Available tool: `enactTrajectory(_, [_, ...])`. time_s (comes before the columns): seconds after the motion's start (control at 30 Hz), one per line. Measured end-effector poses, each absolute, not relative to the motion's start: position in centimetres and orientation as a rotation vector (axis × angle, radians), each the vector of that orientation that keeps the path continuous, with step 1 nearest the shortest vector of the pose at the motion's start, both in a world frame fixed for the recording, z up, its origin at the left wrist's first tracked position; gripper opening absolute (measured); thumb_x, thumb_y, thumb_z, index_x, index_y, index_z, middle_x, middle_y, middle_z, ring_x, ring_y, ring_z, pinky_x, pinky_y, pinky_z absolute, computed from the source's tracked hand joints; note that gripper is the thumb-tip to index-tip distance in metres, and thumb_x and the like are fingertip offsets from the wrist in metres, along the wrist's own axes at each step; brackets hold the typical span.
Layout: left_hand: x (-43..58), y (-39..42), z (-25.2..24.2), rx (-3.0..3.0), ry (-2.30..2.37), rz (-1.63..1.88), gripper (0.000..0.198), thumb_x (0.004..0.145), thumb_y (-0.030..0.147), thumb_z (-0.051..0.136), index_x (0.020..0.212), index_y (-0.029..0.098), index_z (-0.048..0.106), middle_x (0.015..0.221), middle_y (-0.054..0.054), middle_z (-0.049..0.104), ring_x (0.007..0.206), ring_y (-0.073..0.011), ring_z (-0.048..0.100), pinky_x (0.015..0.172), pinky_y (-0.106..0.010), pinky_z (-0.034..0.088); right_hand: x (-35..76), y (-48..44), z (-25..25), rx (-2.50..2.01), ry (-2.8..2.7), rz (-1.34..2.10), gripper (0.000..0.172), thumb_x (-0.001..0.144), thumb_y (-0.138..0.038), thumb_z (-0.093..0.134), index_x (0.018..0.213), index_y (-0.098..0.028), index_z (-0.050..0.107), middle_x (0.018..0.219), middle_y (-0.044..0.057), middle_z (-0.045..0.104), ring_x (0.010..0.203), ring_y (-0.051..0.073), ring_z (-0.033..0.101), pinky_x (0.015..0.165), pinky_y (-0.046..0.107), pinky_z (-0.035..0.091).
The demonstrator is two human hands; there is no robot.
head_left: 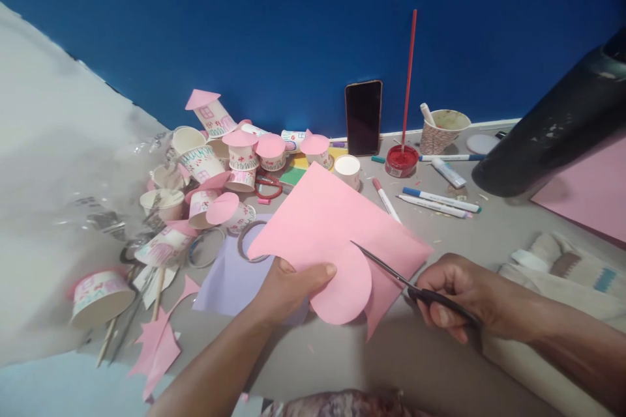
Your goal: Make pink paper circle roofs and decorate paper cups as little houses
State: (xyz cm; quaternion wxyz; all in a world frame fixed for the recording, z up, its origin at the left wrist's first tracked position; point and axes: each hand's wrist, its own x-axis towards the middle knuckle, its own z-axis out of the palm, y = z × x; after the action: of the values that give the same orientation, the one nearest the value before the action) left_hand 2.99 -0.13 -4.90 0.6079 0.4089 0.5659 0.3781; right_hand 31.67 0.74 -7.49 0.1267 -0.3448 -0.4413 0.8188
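We have plain pink on the paper (308, 208) and black and grey on the scissors (415, 290). Our sheet (225, 273) is lilac. On the white cups (200, 164) we find pink windows, small red marks and wavy teal-green lines, with solid pink on the roofs (203, 100); the scraps (159, 342) match that pink. We see a deep blue wall (274, 26), a grey table (440, 234), a black-screened phone (362, 118), a red stick (409, 71), a red pot (402, 164) and a dark bottle (548, 117) with pale scuffs. The markers (440, 200) are white with blue, red or green ends. Our cloth (581, 273) is cream, patched brown and teal.
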Motion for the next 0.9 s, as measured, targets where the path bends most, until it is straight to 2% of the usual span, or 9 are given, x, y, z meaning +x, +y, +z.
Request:
enactTrajectory(0.07, [2.8,-0.1,-5.1,0.951,1.264,0.908,0.030,0.064,0.035,0.085,0.084,0.015,0.076,0.076,-0.007,0.077,0.067,-0.0226,0.070,0.064,-0.034,0.058,31.6,0.8,-7.2,-1.040,-1.268,2.397,0.041,0.065,-0.049,0.090,0.067,-0.013,0.069,0.056,-0.004,0.056,0.045,0.006,0.048,0.044,0.019,0.035])
enactTrajectory(0.13, [2.5,-0.1,-5.3,0.966,1.225,0.903,0.036,0.066,0.036,0.084,0.095,0.015,0.077,0.088,-0.009,0.080,0.077,-0.0246,0.073,0.071,-0.036,0.060,31.6,0.8,-7.0,-1.068,-1.263,2.406,0.043,0.064,-0.051,0.089,0.066,-0.013,0.069,0.054,-0.004,0.056,0.045,0.006,0.048,0.044,0.019,0.034])
enactTrajectory(0.2, [2.4,-0.1,-5.4,0.987,1.222,0.872,0.035,0.068,0.038,0.084,0.092,0.014,0.077,0.084,-0.009,0.079,0.075,-0.0244,0.072,0.068,-0.035,0.060,31.5,0.8,-6.8,-1.091,-1.261,2.412,0.045,0.063,-0.052,0.090,0.066,-0.013,0.068,0.053,-0.004,0.055,0.044,0.006,0.048,0.044,0.019,0.033])
enactTrajectory(0.4, [2.4,-0.1,-4.8,1.017,1.290,0.790,0.029,0.066,0.040,0.084,0.067,0.014,0.071,0.062,-0.006,0.070,0.057,-0.0189,0.063,0.055,-0.030,0.053,31.5,0.8,-7.1,-1.062,-1.267,2.412,0.044,0.065,-0.052,0.089,0.066,-0.013,0.067,0.052,-0.005,0.052,0.045,0.006,0.047,0.044,0.019,0.035])
enactTrajectory(0.6, [2.7,-0.1,-3.7,0.900,1.265,0.813,0.025,0.060,0.028,0.088,0.077,0.015,0.076,0.076,-0.005,0.076,0.070,-0.0191,0.067,0.066,-0.029,0.055,31.8,0.7,-7.6,-1.036,-1.249,2.433,0.041,0.067,-0.049,0.088,0.067,-0.013,0.067,0.054,-0.005,0.052,0.045,0.006,0.047,0.043,0.019,0.035])
enactTrajectory(0.77, [2.4,0.0,-3.7,0.920,1.237,0.788,0.022,0.061,0.025,0.088,0.076,0.015,0.075,0.076,-0.003,0.075,0.071,-0.0176,0.065,0.068,-0.028,0.054,31.9,0.6,-7.8,-1.039,-1.279,2.432,0.039,0.069,-0.047,0.088,0.068,-0.013,0.069,0.054,-0.005,0.053,0.045,0.006,0.049,0.043,0.018,0.035])
enactTrajectory(0.9, [2.5,0.0,-3.3,0.980,1.175,0.760,0.019,0.064,0.024,0.085,0.067,0.015,0.068,0.069,-0.001,0.069,0.064,-0.0138,0.058,0.062,-0.026,0.050,32.1,0.5,-8.0,-1.026,-1.322,2.458,0.039,0.071,-0.048,0.087,0.071,-0.013,0.070,0.058,-0.003,0.056,0.048,0.006,0.050,0.045,0.018,0.037])
